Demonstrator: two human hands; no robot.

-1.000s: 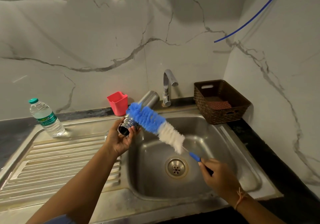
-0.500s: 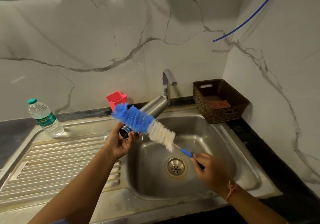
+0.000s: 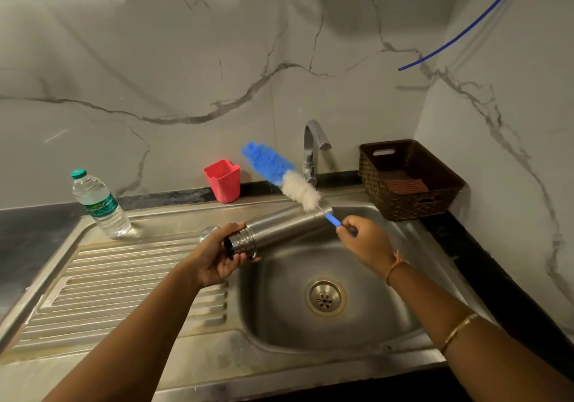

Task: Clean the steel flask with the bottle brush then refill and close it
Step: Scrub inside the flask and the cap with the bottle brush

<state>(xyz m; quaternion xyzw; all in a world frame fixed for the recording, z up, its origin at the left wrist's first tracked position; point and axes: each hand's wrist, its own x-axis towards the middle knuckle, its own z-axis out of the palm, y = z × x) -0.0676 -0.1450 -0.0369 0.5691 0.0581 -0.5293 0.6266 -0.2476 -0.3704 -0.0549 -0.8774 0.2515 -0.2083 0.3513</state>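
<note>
My left hand [image 3: 217, 257] grips the open threaded neck of the steel flask [image 3: 279, 229], which lies almost level over the left edge of the sink basin [image 3: 388, 324], its mouth toward me. My right hand [image 3: 365, 241] pinches the blue handle of the bottle brush [image 3: 281, 176]. The brush head, blue at the tip and white below, points up and left behind the flask, outside it. A small steel cap [image 3: 207, 233] lies on the drainboard just behind my left hand.
A water bottle [image 3: 99, 204] with a green cap stands at the back left of the drainboard [image 3: 108, 277]. A red cup [image 3: 223, 180] and the tap [image 3: 312, 150] sit at the back. A brown basket [image 3: 410, 181] stands at the right corner.
The brush has swung up and back, away from the flask's mouth. My right hand rose toward the flask's base. The flask has dropped to nearly level.
</note>
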